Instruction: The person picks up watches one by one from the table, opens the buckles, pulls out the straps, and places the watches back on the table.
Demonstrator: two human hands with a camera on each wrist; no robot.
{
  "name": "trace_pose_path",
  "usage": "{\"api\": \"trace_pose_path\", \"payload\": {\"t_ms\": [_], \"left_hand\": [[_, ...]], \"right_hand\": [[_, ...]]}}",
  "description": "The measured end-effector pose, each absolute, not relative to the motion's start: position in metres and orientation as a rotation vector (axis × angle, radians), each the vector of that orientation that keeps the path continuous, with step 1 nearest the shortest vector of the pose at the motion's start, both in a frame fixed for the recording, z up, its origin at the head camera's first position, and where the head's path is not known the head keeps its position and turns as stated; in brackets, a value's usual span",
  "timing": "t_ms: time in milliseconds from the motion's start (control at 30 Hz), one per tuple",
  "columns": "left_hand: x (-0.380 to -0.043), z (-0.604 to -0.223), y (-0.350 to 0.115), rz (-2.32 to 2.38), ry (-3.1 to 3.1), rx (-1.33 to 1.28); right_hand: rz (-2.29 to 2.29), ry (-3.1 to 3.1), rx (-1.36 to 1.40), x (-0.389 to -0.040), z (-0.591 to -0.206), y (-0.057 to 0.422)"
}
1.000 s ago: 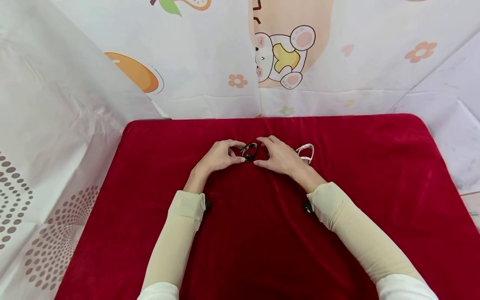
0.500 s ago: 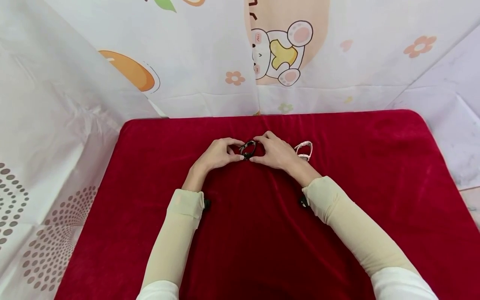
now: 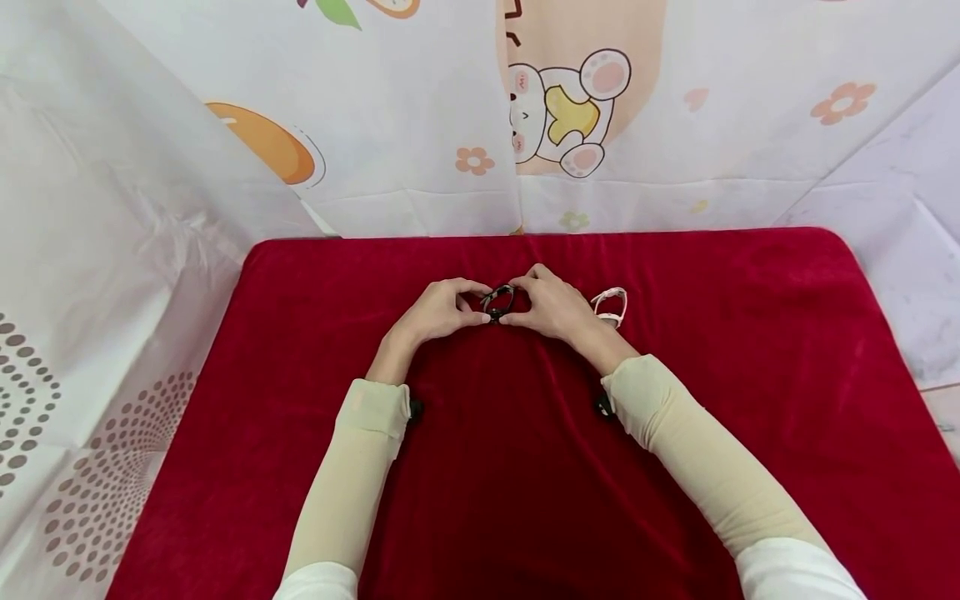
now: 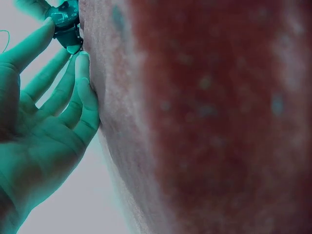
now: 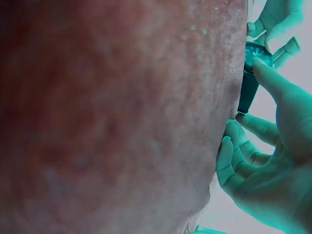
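A black wristwatch [image 3: 495, 316] sits on the red cloth between both hands, its strap forming a loop. My left hand [image 3: 437, 313] holds it from the left, thumb at the watch case and fingers at the strap. From the other side my right hand [image 3: 557, 307] grips it too; in the right wrist view its thumb lies on the dial [image 5: 250, 50] and a fingertip meets the end of the strap [image 5: 248, 92]. The left wrist view shows the watch case [image 4: 64, 18] at the left thumb tip. A pale pink watch [image 3: 623, 303] lies just behind my right wrist, partly covered by it.
The red velvet cloth [image 3: 495, 483] covers the whole table. At its back edge hangs a white printed curtain [image 3: 405, 150], and another white sheet [image 3: 112, 250] falls along the left side.
My right hand has moved slightly left, from apart to touching the black watch, and its thumb and fingers have closed on it. The left hand keeps its hold. The pink watch stays put.
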State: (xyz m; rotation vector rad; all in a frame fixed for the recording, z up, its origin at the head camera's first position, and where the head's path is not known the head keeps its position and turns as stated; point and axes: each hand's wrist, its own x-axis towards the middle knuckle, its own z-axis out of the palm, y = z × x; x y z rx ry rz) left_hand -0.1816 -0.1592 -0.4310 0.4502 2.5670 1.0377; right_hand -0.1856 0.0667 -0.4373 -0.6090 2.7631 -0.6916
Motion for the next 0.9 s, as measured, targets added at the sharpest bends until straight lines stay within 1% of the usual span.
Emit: {"api": "trace_pose_path", "payload": {"t_ms": [400,900], "left_hand": [[-0.1816,-0.432,-0.159,1.068,2.564,0.461],[-0.1819,-0.4316,-0.1577,1.174,2.527,0.437]], "right_hand": [[-0.687,2.774,-0.58,-0.1868,-0.4375,0.0641],[-0.822,2.819,-0.612,-0.187,-0.438,0.0676]]}}
